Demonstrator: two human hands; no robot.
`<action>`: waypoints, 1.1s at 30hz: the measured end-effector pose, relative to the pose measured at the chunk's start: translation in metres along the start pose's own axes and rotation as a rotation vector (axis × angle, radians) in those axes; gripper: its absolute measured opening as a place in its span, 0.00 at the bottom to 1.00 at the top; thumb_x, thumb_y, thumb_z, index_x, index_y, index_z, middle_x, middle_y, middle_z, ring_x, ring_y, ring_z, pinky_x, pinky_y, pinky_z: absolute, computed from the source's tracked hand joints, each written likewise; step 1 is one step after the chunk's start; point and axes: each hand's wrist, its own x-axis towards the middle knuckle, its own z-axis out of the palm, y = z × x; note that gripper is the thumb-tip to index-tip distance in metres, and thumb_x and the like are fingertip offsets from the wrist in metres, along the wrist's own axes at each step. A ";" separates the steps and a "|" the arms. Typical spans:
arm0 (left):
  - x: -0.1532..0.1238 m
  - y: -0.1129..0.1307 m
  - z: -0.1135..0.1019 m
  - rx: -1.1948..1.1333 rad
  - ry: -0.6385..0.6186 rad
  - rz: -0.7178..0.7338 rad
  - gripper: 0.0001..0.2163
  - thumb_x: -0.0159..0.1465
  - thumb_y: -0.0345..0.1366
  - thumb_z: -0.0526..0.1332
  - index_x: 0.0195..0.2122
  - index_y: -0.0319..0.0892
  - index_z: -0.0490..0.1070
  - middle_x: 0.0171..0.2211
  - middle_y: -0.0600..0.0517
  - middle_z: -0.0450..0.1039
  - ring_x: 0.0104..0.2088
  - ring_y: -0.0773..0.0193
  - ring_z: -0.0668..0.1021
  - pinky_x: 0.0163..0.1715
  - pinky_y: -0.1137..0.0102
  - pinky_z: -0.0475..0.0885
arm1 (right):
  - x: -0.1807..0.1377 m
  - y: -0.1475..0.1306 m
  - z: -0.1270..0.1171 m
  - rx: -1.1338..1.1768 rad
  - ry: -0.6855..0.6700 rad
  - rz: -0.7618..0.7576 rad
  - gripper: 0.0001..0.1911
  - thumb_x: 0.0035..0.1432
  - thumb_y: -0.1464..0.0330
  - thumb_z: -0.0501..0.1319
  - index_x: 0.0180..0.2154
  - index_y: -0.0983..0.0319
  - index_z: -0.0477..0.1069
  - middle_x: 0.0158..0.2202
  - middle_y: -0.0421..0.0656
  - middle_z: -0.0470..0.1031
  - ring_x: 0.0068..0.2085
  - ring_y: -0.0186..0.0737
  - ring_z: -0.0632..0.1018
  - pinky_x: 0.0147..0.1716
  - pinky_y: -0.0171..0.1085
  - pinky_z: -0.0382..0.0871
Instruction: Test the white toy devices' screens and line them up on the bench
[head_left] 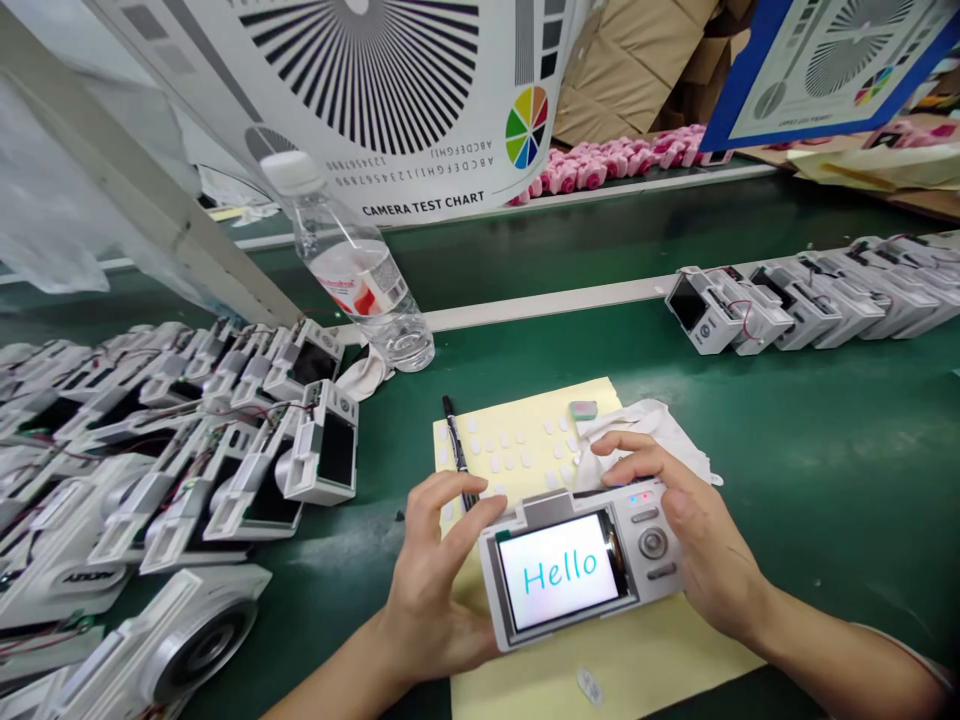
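One white camera [577,565], being held over the yellow sheet [525,420], left hand [435,590] clasping its left end and right hand [697,540] gripping its right end; screen showing "Hello", so power-on is looking done, while piled units [150,470] are lying at left.

Bare forearms angle in from below, converging; left hand [431,590] curled, thumb inward; right hand [694,545] arched, fingers bent; both gripping.
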 end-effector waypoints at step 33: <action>-0.008 0.000 -0.004 -0.145 0.060 0.035 0.35 0.46 0.63 0.56 0.46 0.39 0.63 0.42 0.43 0.57 0.43 0.50 0.65 0.44 0.55 0.62 | 0.011 0.016 0.014 0.799 0.004 0.628 0.16 0.53 0.55 0.56 0.29 0.60 0.71 0.38 0.38 0.69 0.33 0.33 0.72 0.32 0.33 0.66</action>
